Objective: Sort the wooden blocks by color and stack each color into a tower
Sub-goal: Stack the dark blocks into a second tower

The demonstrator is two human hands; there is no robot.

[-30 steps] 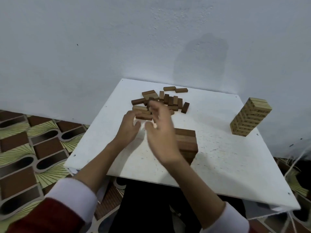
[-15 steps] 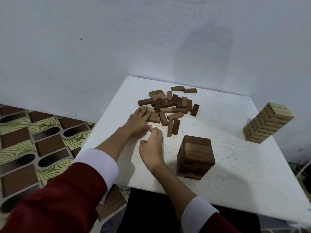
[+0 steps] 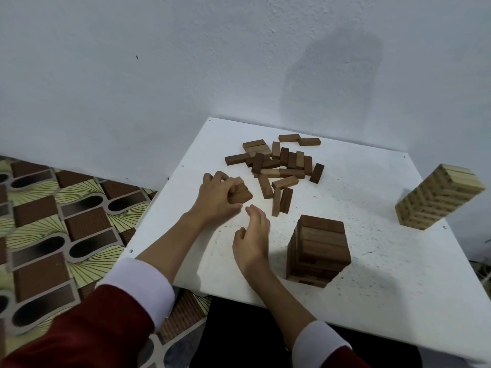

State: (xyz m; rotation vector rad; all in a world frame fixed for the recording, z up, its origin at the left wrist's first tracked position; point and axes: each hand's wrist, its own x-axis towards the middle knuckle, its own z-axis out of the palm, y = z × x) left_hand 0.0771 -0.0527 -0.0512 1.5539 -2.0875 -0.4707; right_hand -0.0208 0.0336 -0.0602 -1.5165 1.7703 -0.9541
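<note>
Several loose brown blocks [image 3: 279, 166] lie in a pile at the back of the white table [image 3: 385, 274]. A short tower of dark brown blocks [image 3: 318, 248] stands near the front edge. At the right edge a taller tower of pale blocks [image 3: 438, 197] stands. My left hand [image 3: 215, 200] grips a few brown blocks [image 3: 240, 193] just left of the pile, fingers curled round them. Right below it, my right hand [image 3: 252, 237] hovers with loosely curled fingers, holding nothing, to the left of the dark tower.
The table stands against a pale wall. A patterned brown and green floor [image 3: 53, 221] shows on the left, below the table's left edge. My red sleeves with white cuffs fill the lower part of the view.
My left hand has closed round a few blocks and drawn them left out of the pile. The right hand has drawn back slightly toward me.
</note>
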